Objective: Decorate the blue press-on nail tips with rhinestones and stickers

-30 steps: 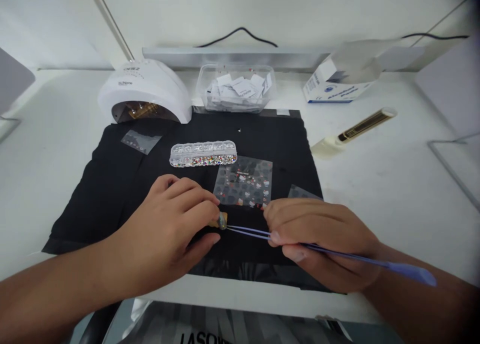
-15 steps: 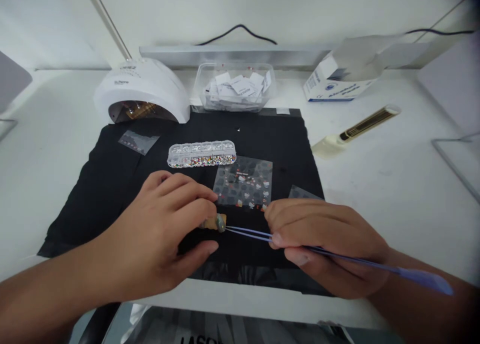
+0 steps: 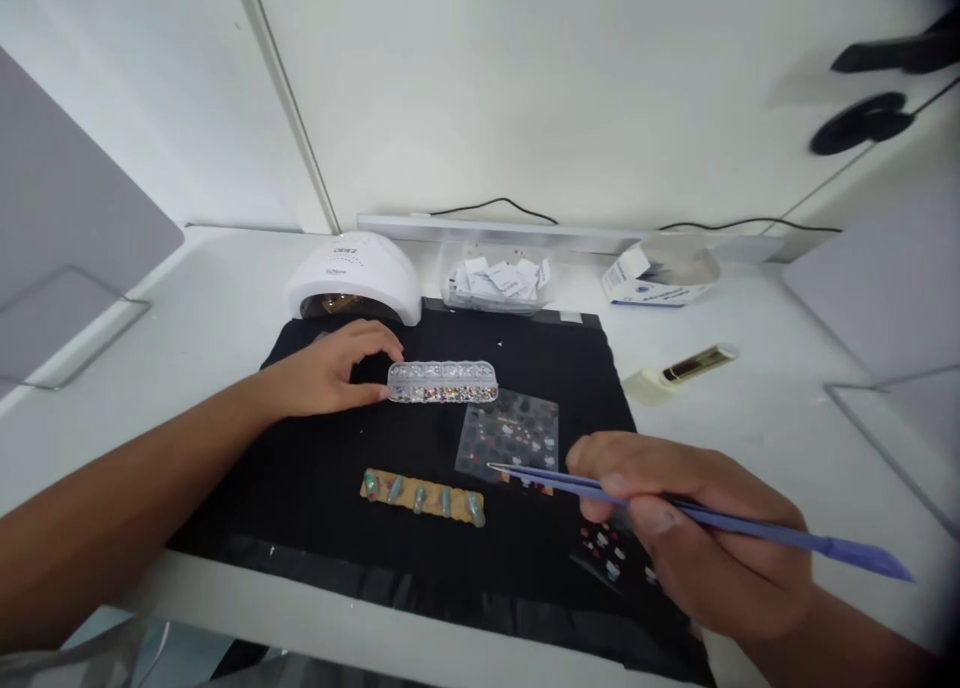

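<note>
My right hand [image 3: 697, 533] grips purple tweezers [image 3: 750, 528], their tips hovering over the lower edge of a clear sticker sheet [image 3: 510, 433]. My left hand [image 3: 330, 373] rests on the black cloth [image 3: 300, 478], fingertips touching the left end of a long clear rhinestone box [image 3: 442, 381]. A tan strip holding several painted nail tips [image 3: 422, 495] lies on the cloth between my hands, touched by neither. Another small sticker sheet [image 3: 611, 553] lies partly under my right hand.
A white nail lamp [image 3: 352, 278] stands at the cloth's back left. Behind are a clear tub of paper packets [image 3: 495, 283] and a white carton [image 3: 656, 278]. A gold-and-cream tube [image 3: 679, 371] lies to the right. Grey panels stand at both sides.
My left hand let go of the nail-tip strip and moved back to the rhinestone box. The tweezers lifted off the strip toward the sticker sheet. The camera tilted up and back.
</note>
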`<state>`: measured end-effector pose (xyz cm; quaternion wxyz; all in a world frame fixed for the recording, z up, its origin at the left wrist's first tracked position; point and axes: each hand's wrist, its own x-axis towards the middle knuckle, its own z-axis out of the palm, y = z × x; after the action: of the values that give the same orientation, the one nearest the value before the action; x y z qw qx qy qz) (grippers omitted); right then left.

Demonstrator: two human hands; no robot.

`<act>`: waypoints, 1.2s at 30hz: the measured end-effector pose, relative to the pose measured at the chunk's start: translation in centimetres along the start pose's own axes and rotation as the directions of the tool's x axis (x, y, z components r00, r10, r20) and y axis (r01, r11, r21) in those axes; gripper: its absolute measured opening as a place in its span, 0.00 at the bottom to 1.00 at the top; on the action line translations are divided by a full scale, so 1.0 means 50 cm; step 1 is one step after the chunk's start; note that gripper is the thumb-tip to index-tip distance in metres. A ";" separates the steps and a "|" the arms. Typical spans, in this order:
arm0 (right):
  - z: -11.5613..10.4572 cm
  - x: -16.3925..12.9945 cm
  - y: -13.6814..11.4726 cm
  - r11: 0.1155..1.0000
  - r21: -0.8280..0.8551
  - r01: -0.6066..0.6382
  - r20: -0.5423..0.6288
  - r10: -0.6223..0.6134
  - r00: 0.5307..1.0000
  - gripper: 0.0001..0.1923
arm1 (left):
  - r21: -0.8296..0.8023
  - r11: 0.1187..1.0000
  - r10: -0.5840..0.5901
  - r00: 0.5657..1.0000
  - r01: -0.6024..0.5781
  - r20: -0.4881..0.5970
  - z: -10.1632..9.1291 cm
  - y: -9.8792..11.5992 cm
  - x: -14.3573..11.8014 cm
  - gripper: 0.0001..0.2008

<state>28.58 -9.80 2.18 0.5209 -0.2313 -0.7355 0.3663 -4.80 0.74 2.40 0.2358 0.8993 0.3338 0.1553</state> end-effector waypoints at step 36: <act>0.102 0.139 0.126 0.916 -0.365 0.166 0.247 -0.076 0.966 0.06 | -0.145 0.982 0.103 0.987 -0.120 -0.122 0.052 -0.049 0.021 0.07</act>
<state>21.13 -2.37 0.47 0.3998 -0.2388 -0.8605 0.2065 -4.21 2.24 -0.94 0.2750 0.8858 0.2830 0.2442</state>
